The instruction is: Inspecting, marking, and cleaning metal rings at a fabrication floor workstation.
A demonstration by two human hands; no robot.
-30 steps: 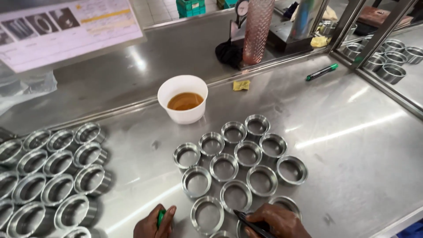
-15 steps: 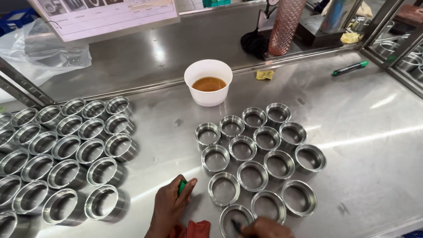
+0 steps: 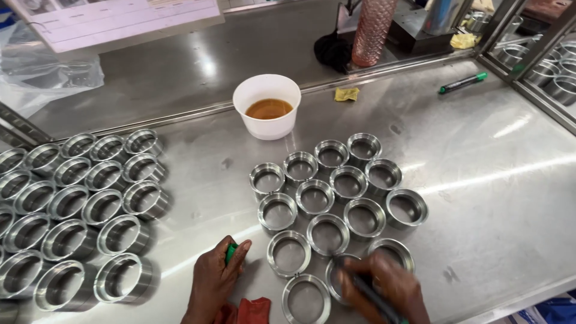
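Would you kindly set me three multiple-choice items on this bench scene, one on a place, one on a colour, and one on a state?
1. Where is the white cup relative to the middle cluster of rings?
A. Behind it, farther from the person
B. Inside it
C. On the left cluster

2. What colour is the cap of the marker lying at the back right?
A. Red
B. Green
C. Yellow

3. What is the right hand doing?
A. Resting empty
B. Lifting the cup
C. Holding a dark pen at a ring

Answers: 1 A, the cup stands beyond the rings' far row. 2 B, its tip is green. 3 C, fingers grip a pen over a near ring; the left hand holds something green.
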